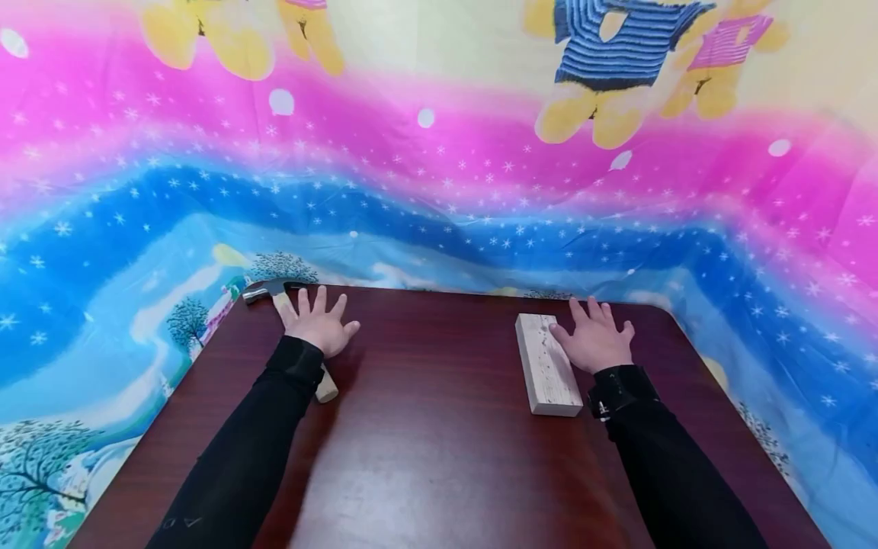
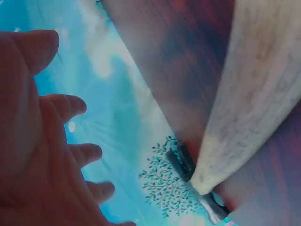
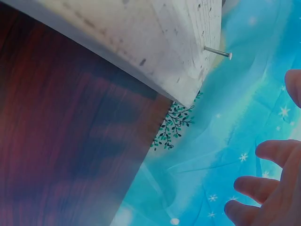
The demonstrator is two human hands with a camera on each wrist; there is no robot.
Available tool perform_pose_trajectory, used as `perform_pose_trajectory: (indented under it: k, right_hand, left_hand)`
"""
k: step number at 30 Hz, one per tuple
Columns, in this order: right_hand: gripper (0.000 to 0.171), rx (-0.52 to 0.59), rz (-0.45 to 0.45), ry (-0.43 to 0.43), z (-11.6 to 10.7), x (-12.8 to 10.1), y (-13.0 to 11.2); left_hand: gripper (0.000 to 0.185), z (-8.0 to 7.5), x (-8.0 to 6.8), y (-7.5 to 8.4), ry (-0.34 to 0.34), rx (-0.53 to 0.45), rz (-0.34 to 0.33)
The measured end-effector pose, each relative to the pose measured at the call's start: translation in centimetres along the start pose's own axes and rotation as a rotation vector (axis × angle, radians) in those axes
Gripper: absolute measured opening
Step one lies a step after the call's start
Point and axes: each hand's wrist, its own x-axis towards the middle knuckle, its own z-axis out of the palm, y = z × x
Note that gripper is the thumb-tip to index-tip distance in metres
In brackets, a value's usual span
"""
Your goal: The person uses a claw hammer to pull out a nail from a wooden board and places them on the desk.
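Right now both my hands lie flat, fingers spread, on a dark wooden table. My left hand rests over the pale handle of a hammer, whose metal head points to the table's far left corner. My right hand sits just beside a pale wooden block, thumb at its edge. A nail sticks out of the block. Colourful cartoon cloth hangs behind.
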Motion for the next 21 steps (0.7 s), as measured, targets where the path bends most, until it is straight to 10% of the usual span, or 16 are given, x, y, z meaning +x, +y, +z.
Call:
perform_pose_trajectory:
  k: [10,21]
  right_hand:
    - [0.084,-0.005,0.043,-0.035,0.3,-0.3,0.3]
    - [0.087,0.01,0.069,-0.061,1.3,-0.7,1.1]
  left_hand:
    - [0.083,2.7,0.8,-1.6,-0.02,-0.101,-0.202]
    - [0.079,3.7,0.5,-2.7,-0.08,-0.082,-0.211]
